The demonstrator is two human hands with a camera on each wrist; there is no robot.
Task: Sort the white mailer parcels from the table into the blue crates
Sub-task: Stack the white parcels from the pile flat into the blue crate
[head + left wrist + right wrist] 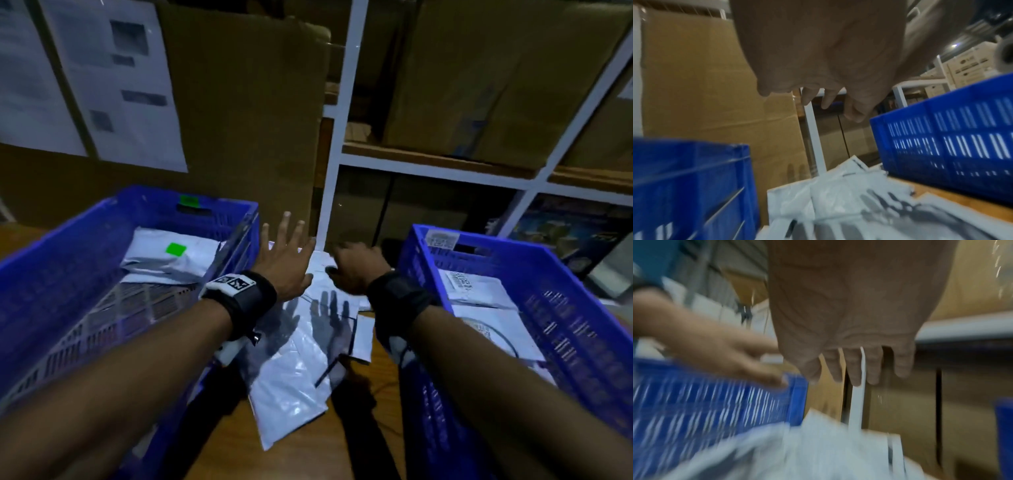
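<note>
A pile of white mailer parcels (294, 370) lies on the wooden table between two blue crates. My left hand (287, 245) hovers over the far end of the pile with its fingers spread and holds nothing. My right hand (346, 261) is just to its right, above the farthest mailers, fingers (856, 369) hanging straight and empty. The left crate (102, 212) holds mailers, one (171, 255) with a green sticker. More labelled mailers (479, 289) lie in the right crate (513, 248). From the left wrist, the left hand (828, 100) shows above the pile (838, 203).
Large cardboard boxes (246, 113) and a white shelf rack (337, 144) stand right behind the table. Printed sheets (116, 82) hang at the back left. A thin black cable (342, 359) runs over the pile. Bare wood (308, 452) shows at the near edge.
</note>
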